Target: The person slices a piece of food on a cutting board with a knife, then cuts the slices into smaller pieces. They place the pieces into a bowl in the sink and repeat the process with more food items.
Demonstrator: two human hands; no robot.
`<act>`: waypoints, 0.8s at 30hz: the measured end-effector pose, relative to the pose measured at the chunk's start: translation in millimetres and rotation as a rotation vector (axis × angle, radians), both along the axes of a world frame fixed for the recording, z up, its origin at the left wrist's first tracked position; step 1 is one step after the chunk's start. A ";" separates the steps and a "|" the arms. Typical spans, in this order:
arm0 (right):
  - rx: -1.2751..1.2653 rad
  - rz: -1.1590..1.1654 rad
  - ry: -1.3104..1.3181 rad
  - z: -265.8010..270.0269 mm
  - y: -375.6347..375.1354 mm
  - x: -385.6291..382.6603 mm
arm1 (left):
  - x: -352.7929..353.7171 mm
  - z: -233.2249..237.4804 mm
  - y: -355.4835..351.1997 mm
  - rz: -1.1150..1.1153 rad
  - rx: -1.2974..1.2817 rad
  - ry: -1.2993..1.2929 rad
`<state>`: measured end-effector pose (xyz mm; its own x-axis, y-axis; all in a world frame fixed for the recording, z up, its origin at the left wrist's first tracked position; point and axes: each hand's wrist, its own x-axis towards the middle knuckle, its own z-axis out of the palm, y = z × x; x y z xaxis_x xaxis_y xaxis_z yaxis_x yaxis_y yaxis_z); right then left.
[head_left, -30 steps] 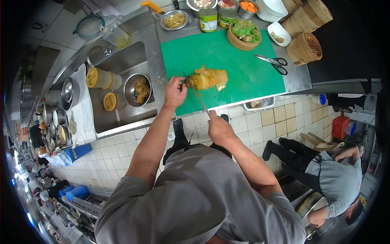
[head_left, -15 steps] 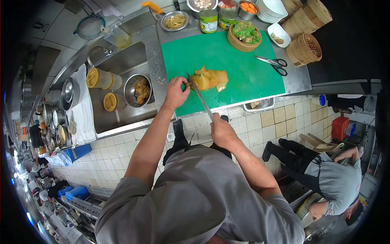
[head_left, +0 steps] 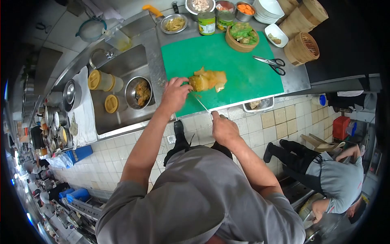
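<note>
On the green cutting board (head_left: 248, 81) lies a folded, yellow-brown leafy vegetable, probably pickled mustard greens (head_left: 207, 80). My left hand (head_left: 175, 95) is at its left end, fingers bent against it; what is under the fingertips is partly hidden. My right hand (head_left: 225, 129) is wrapped round the handle of a knife (head_left: 202, 104), below the board's front edge. The blade points up and left, seen nearly edge-on, with its tip close to my left fingertips. Small brownish bits lie near the tip.
Left of the board, a sink (head_left: 122, 118) holds a steel bowl (head_left: 129, 95) of brown food and yellow-lidded containers (head_left: 111, 104). Scissors (head_left: 270, 62), a bamboo steamer (head_left: 239, 45) with green leaves, and cans (head_left: 207, 25) stand around the board. A co-worker (head_left: 335, 183) bends at the lower right.
The knife has come away from the vegetable's left end, down toward me, and its blade has turned edge-on. My left hand has shifted slightly, its fingers reaching to the vegetable's end.
</note>
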<state>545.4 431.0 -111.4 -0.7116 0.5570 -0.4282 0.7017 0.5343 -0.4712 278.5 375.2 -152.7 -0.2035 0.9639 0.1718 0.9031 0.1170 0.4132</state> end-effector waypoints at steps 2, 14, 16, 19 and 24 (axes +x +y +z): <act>0.004 0.020 0.000 3.1 3.5 8.2 | -20.7 -1.4 7.8 -0.067 -0.118 0.007; -0.144 -0.013 0.072 14.4 13.4 117.3 | -58.7 -10.3 42.5 0.040 -0.064 -0.106; -0.243 -0.132 0.046 5.6 15.7 119.8 | -60.5 -32.1 29.0 0.185 0.030 -0.217; -0.266 -0.191 0.191 -42.3 10.8 109.8 | -42.3 -52.2 -9.2 0.341 -0.191 -0.451; -0.555 -0.432 0.479 -55.1 -5.0 58.1 | -4.7 -58.4 -43.8 0.310 -0.087 -0.306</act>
<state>603.5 426.0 -166.4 -0.6588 0.6200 -0.4260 0.4485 -0.1310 -0.8841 273.8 331.4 -211.1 -0.5145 0.8573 -0.0203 0.6576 0.4096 0.6323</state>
